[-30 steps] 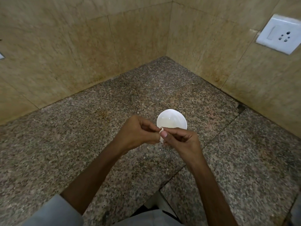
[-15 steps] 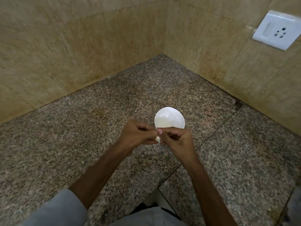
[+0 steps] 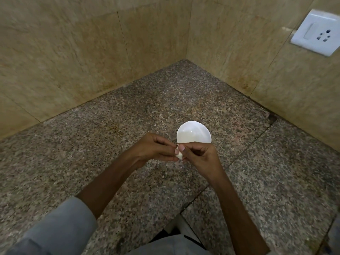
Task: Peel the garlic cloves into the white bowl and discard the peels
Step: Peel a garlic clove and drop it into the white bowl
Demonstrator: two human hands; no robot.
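pale garlic clove point(image 3: 179, 154) between two tight pinching grips — left hand point(image 3: 154, 148), right hand point(image 3: 201, 154) — near white bowl point(image 3: 193, 133)

White bowl point(image 3: 193, 133), speckled grey-brown granite counter point(image 3: 92, 153), beige tiles point(image 3: 64, 52), seemingly whitish clove point(image 3: 179, 154)

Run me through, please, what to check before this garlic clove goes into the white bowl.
1. Grip: left hand and right hand both pinch the garlic clove: ok.
2. Clove fully peeled: cannot tell; fingers hide most of it.
3. The white bowl sits upright on the countertop, just beyond the hands: ok.
4. Room in the bowl: the visible part shows nothing inside: ok.
5. Discard spot: none in view: not ok.
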